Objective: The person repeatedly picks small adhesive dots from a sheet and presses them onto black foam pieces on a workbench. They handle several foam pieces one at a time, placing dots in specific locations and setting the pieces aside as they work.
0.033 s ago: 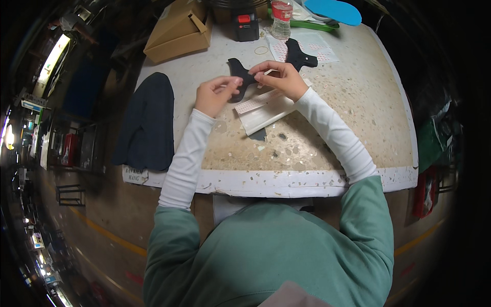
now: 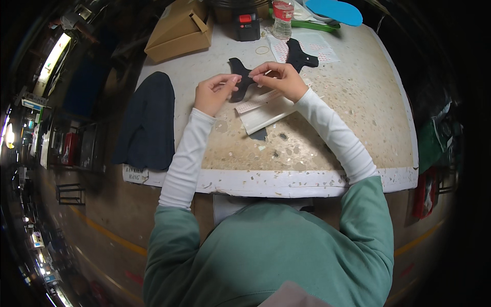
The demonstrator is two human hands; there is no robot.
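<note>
Over the middle of the table, my left hand [image 2: 211,96] and my right hand [image 2: 286,82] face each other with a small gap between their fingertips. Each has thumb and forefinger pinched together; whatever lies in the pinches is too small to make out. Just beyond and under the fingers is a flat black three-armed piece [image 2: 237,66], partly covered by them. A curled white label sheet [image 2: 271,117] with printed rows lies below my right hand. Past that hand rests a second black three-armed piece [image 2: 302,60] bearing a tiny white mark, partly on a printed sheet [image 2: 327,52].
A dark padded fabric piece [image 2: 151,123] lies at the left edge. Along the back stand a cardboard box [image 2: 179,33], a black block with a red part [image 2: 247,28], a clear bottle [image 2: 281,25] and a green tray [image 2: 317,24] under a blue flat piece [image 2: 337,11].
The fingertips of my left hand have come closer together into a pinch. My right hand stays nearly in place, and the things on the table lie as before.
</note>
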